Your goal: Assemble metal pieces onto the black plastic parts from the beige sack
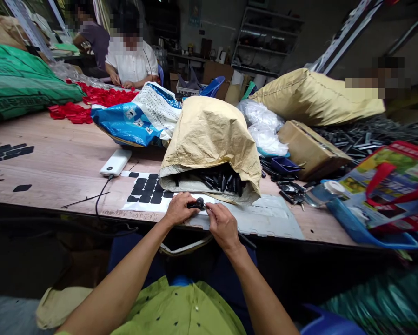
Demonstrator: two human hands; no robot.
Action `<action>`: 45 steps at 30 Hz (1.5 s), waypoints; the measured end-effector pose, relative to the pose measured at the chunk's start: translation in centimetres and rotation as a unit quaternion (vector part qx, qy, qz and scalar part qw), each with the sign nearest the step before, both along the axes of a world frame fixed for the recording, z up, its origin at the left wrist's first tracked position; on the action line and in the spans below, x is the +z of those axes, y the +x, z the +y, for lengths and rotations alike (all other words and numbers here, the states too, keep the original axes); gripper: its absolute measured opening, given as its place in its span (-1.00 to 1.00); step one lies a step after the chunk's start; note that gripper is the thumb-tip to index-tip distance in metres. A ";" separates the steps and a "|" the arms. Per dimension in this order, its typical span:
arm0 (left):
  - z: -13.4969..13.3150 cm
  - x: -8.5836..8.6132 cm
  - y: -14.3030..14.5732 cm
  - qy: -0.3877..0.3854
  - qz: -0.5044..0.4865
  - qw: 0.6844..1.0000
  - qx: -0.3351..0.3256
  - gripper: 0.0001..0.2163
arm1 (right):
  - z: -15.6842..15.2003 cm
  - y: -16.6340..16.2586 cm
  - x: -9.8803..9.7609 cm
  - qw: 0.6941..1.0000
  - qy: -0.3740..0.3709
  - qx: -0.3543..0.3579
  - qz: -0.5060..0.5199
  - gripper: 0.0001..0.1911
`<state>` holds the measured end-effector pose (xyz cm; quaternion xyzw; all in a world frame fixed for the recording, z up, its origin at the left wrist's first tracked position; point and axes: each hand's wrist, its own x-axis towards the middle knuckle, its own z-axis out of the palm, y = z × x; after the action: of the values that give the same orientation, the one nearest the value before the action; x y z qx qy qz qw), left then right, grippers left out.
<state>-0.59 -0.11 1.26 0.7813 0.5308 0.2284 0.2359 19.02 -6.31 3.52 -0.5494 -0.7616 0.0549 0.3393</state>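
- The left hand (179, 209) is steadying a small black part (196, 204) just above the desk's (55, 153) near edge; its grip is closing thumb against fingers around the left end.
- The right hand (224, 225) is pinching the same part's right end, its grip drawn nearly together; whether a separate small bit is sitting between the fingertips, I cannot tell.
- Both hands are meeting in front of the body, probably because the part is needing one side to hold firm and the other for fine work.
- The sack (212, 135) is lying with its mouth facing the person, seemingly so that the black pieces (222, 181) inside are staying within easy reach.
- Dark pads (155, 197) are resting in rows on a white sheet (128, 206) just left of the hands, likely spaced for picking up singly.
- A pale board (271, 218) is covering the desk to the right, perhaps protecting its top.
- A power bank (116, 163) is lying behind the sheet's left side, its cable (97, 204) running over the near edge.
- Across the desk, a co-worker (132, 60) is sitting near red pieces (107, 95).
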 end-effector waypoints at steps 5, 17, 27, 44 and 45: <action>-0.1 0.2 0.0 0.003 -0.027 1.000 0.002 -0.78 | 1.3 1.8 -0.1 0.999 0.015 -0.047 0.005 -0.72; 0.0 -0.1 -0.3 -0.001 -0.030 1.000 -0.006 -0.81 | 2.1 4.0 -3.4 0.990 0.046 -0.095 -0.092 -0.80; 0.0 -0.2 -0.3 -0.009 -0.019 1.000 -0.005 -0.80 | 1.8 3.6 -3.2 0.988 0.050 -0.109 -0.100 -0.79; 0.0 -0.4 -0.4 0.005 -0.019 1.000 -0.015 -0.82 | 1.8 3.6 -3.3 0.987 0.047 -0.114 -0.100 -0.79; -0.1 -0.3 -0.4 0.006 -0.020 1.000 -0.016 -0.82 | 1.8 3.6 -3.4 0.987 0.046 -0.114 -0.100 -0.79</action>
<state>-1.00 -0.21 0.93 0.7862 0.5123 0.2431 0.2456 22.63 -4.53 0.15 -0.6191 -0.7258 -0.0743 0.2906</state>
